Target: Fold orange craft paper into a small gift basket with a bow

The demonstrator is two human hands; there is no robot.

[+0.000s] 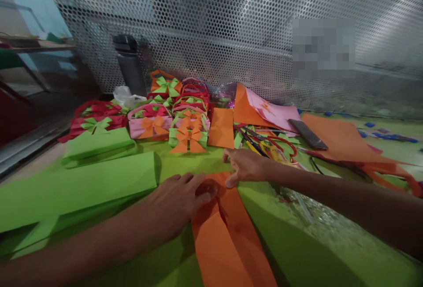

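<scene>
A long folded sheet of orange paper (220,238) runs from the near edge up to both hands, its two flaps meeting along a middle crease. My left hand (187,199) is at its far end, with fingers curled over the paper and the thumb against the fold. At the upper right corner of the same paper is my right hand (246,168), its thumb and forefinger apart and touching near the edge. Under the paper lies a green sheet (280,234). Folded green paper (132,177) sits left of my left hand.
Small paper bags with bows (153,124) stand in rows at the back left. Scissors (287,143) lie right of a small orange sheet (220,127). Beyond are a dark phone (307,133), orange sheets (343,139), a dark bottle (130,66) and a perforated metal panel (214,22).
</scene>
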